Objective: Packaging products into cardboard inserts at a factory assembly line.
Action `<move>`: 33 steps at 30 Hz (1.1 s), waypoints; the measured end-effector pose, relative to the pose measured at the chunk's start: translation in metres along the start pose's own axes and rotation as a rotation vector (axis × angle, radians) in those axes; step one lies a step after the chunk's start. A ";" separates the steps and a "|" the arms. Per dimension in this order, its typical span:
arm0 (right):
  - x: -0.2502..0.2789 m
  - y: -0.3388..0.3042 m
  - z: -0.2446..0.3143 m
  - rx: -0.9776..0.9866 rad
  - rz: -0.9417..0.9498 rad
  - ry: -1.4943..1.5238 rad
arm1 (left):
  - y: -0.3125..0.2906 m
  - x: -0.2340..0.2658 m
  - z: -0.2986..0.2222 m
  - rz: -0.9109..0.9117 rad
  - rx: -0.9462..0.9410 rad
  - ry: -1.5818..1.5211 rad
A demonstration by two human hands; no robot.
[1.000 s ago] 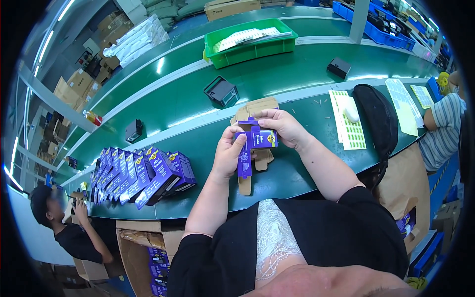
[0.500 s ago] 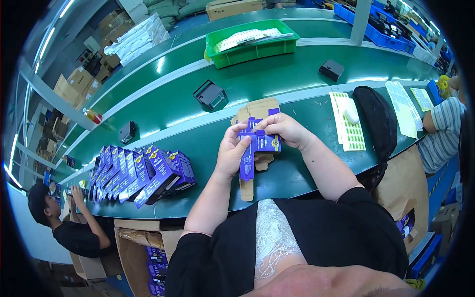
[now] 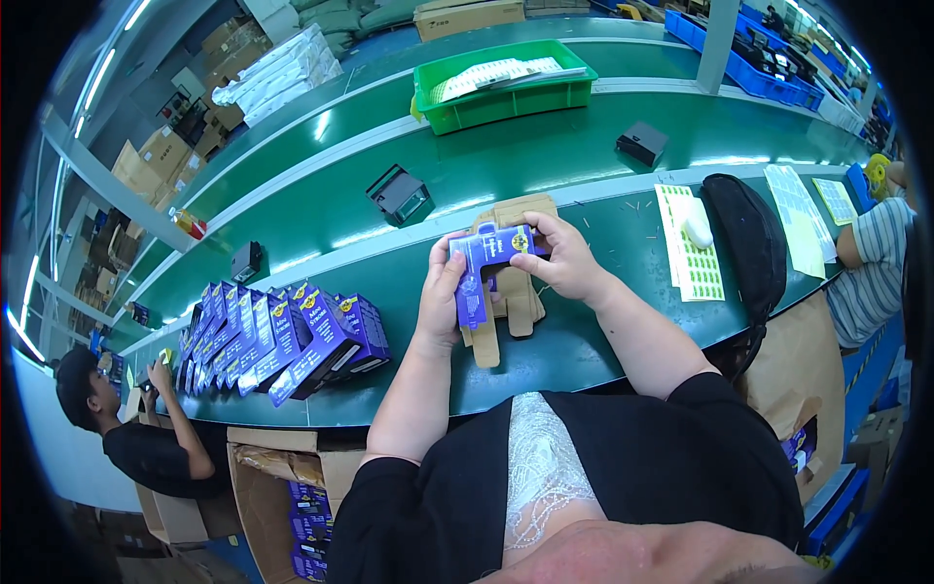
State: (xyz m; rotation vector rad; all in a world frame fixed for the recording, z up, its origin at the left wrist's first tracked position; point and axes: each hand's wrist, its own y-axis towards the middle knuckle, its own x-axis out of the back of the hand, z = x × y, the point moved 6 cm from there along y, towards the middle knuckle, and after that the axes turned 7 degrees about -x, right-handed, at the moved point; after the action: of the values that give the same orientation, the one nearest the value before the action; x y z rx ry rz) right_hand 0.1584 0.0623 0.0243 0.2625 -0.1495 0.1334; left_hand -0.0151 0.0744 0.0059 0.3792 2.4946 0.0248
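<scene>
Head view | carton (image 3: 470,300): over brown card (image 3: 520,310) on the bench (image 3: 593,336) | left hand (image 3: 444,290): part-closed, gripping its left side | right hand (image 3: 570,259): part-closed, now shifted from its top to its right end | top-end handling apparently paused

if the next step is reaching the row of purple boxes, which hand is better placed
Probably the left hand: it is nearer the purple boxes, which stand to its left. The right hand is farther off, at the right side of the purple carton both hold.
</scene>
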 end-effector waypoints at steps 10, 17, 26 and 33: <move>-0.007 -0.015 0.042 0.445 -0.186 -0.542 | -0.013 -0.014 -0.016 0.095 -0.258 0.344; -0.007 -0.014 0.041 0.461 -0.211 -0.543 | -0.021 -0.023 -0.028 0.128 -0.525 0.848; -0.005 -0.020 0.043 0.601 -0.331 -0.497 | -0.028 -0.032 -0.031 0.089 -0.608 0.957; -0.003 -0.025 0.048 0.714 -0.380 -0.510 | -0.029 -0.032 -0.030 0.038 -0.620 0.977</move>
State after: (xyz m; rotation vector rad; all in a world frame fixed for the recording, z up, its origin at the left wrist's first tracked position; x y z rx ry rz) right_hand 0.1528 0.0251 0.0632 1.0308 -0.5556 -0.2717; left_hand -0.0157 0.0397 0.0453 0.1500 3.1876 1.2265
